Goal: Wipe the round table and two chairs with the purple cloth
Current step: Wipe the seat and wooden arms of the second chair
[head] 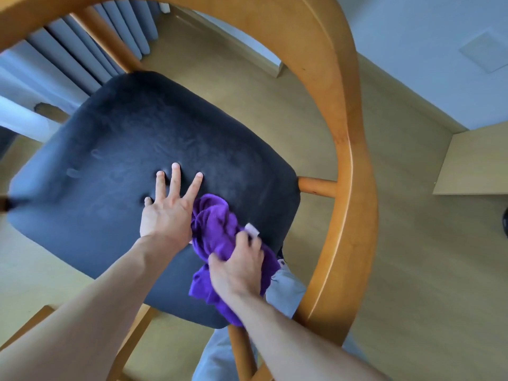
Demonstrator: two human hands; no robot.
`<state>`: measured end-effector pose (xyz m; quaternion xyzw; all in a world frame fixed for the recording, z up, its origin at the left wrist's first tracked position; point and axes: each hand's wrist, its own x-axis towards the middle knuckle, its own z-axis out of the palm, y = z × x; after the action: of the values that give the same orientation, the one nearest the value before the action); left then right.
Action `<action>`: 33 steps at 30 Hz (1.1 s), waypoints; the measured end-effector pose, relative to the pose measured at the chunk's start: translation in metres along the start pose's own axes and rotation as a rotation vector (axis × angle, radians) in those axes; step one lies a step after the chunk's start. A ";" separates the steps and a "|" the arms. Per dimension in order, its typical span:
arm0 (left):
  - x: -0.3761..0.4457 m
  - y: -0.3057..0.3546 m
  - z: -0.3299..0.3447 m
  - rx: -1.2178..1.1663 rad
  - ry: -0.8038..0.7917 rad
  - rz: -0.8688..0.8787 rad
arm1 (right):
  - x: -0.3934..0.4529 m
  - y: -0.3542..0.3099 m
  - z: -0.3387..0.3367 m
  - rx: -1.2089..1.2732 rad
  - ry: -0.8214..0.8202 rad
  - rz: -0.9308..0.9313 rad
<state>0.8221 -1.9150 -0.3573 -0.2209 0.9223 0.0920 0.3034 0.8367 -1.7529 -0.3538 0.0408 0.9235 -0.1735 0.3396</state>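
Left hand (165, 213) presses flat, fingers spread, on a dark chair seat (110, 149); right hand (237, 266), slightly blurred, apparently grips the bunched purple cloth (214, 226) beside it.

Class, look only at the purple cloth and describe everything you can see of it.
The purple cloth looks like soft, plush fabric, crumpled into a bunch, with a small pale tag at its upper right edge. It lies on the chair's dark padded seat near the right rear edge, one end hanging past the rim. The right hand grips it from above; the left hand, fingers spread flat on the seat, touches its left side.
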 end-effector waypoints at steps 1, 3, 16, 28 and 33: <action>-0.002 -0.001 0.000 -0.012 -0.006 -0.003 | 0.013 -0.004 -0.011 0.066 0.073 0.010; -0.006 -0.002 0.001 -0.041 -0.015 -0.006 | 0.045 -0.012 -0.035 0.155 0.222 0.035; -0.072 -0.016 0.040 -0.325 -0.002 -0.174 | -0.042 0.008 0.032 -0.176 -0.047 0.032; -0.081 -0.012 0.064 -0.402 0.038 -0.190 | -0.019 -0.003 0.000 -0.160 0.030 -0.030; -0.087 -0.016 0.073 -0.428 0.096 -0.226 | -0.047 0.014 0.017 -0.338 -0.121 -0.173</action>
<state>0.9299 -1.8765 -0.3645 -0.3860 0.8646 0.2403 0.2139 0.8853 -1.7441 -0.3398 -0.1069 0.9175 -0.0468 0.3802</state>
